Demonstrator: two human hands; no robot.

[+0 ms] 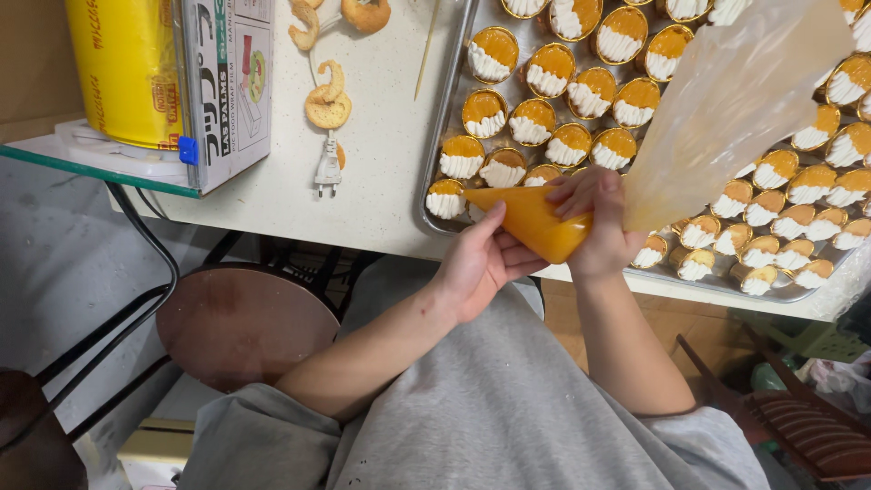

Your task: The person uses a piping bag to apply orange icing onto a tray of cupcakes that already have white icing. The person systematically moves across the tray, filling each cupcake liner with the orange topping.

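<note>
Your left hand (476,263) cups the piping bag (535,222) from below, thumb up along its near side, fingers curled under the orange-filled cone. Your right hand (594,227) is closed round the bag's wide end, fingers wrapped over the top, squeezing where the filling stops. The bag's empty clear upper part (735,100) trails up & to the right, over the tray. Bag tip points left, approx. at the near left corner of the tray (445,118), just above the front row of cups; can't tell if the tip touches a cup.

Tray is metal and sits on the white bench (381,136), packed w/ small gold cups (544,68) in slanted rows. Each cup shows orange filling w/ a white piped band on one side.

Left of tray, on the bench: a thin wooden skewer (426,50), a few baked pastry scraps (327,104), a white plug (327,168) w/ its cord. Far left, a boxed roll of food wrap (227,82) w/ a yellow roll (127,68) beside it, resting on the bench edge.

Below the bench: a round brown stool (240,322) near your left elbow. You wear grey; both forearms bare.
</note>
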